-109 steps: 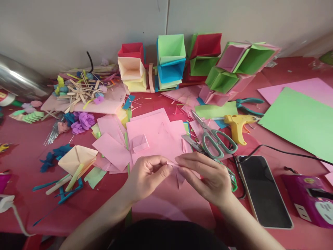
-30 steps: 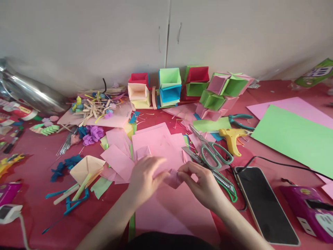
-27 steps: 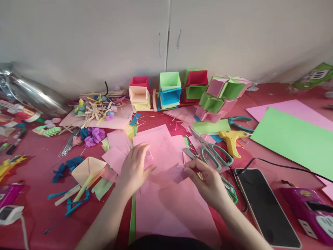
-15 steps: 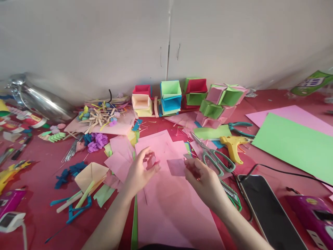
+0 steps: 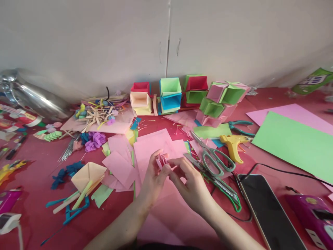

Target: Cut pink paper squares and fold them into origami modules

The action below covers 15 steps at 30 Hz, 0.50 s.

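Between thumb and fingers, my left hand (image 5: 157,175) pinches a small folded pink paper (image 5: 161,160), its pleats pointing up. My right hand (image 5: 187,180) has its fingertips pressed together against the right side of that folded paper; whether a separate piece is between them is hidden. Both hands are close together above large pink paper sheets (image 5: 153,142). Smaller pink paper pieces (image 5: 123,170) lie left of my left hand. Right of my right hand are grey-green handled scissors (image 5: 212,159) and a green utility knife (image 5: 226,191).
Folded paper boxes (image 5: 170,97) line the back near the wall. A yellow glue gun (image 5: 234,146), pliers (image 5: 241,128), phone (image 5: 272,211) and cable are at right. Craft sticks (image 5: 97,116), a peach paper shape (image 5: 88,177) and a metal jug (image 5: 39,95) are at left.
My hands have come together. The small pink square that my right hand held out has been brought to the folded paper in my left hand.
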Available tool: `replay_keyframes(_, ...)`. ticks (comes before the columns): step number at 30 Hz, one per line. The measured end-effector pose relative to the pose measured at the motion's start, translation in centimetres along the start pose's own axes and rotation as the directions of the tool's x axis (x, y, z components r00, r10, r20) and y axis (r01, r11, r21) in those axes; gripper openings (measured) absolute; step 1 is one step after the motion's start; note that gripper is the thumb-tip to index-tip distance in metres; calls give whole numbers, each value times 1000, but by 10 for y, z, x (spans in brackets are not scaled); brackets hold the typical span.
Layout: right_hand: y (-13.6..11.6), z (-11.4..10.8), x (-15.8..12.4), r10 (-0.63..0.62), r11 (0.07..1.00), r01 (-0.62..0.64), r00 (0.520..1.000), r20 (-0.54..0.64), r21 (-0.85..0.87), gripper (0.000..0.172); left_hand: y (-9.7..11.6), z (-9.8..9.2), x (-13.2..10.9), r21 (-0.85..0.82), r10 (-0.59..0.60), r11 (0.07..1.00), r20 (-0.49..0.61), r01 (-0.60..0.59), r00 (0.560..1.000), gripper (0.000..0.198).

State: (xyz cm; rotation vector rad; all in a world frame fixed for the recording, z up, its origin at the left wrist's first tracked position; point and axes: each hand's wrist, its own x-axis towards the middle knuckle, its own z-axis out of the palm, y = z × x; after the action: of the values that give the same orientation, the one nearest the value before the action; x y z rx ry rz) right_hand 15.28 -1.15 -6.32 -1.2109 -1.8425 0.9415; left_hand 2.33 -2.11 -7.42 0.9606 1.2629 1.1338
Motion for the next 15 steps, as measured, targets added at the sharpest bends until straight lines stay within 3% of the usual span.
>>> replay_keyframes(7, -1, -4, -2, -78, 994, 71, 994, 82, 87, 28, -10, -2, 2, -91, -18, 996, 52, 23, 998, 54)
replay_keyframes(15, -1, 2, -1, -9, 995, 1, 997, 81, 95, 25, -20, -3, -1, -146, -39, 988, 83, 51, 996, 55)
